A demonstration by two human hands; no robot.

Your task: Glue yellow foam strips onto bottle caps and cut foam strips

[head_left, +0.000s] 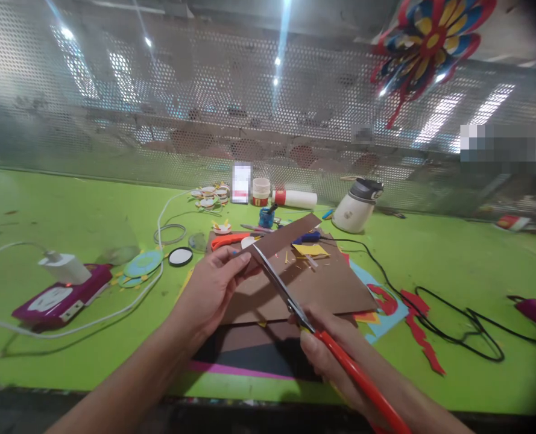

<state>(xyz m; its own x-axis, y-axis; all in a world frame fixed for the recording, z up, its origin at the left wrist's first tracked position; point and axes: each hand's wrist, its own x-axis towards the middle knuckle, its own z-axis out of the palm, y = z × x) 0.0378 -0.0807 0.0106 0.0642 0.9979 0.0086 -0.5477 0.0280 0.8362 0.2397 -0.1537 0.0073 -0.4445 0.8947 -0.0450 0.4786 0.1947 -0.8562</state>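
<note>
My left hand [213,286] pinches the near end of a long brown paper strip [290,235], thumb on top. The strip slants up to the right above a brown cardboard sheet [335,283]. In my right hand [326,343] are red-handled scissors [349,364], their blades pointing up and left. The blade tips meet the strip's edge just beside my left thumb. Whether the blades are fully closed is hard to make out. Yellow paper [310,249] and small scraps lie on the cardboard, near an orange utility knife [231,240].
A purple power strip [64,301] with a white charger stands at left. Behind are a phone [241,182], a white jar [261,190], a lying white tube [297,199] and a pale bottle [356,208]. A black cable [385,271] runs right, past red paper scraps [421,331].
</note>
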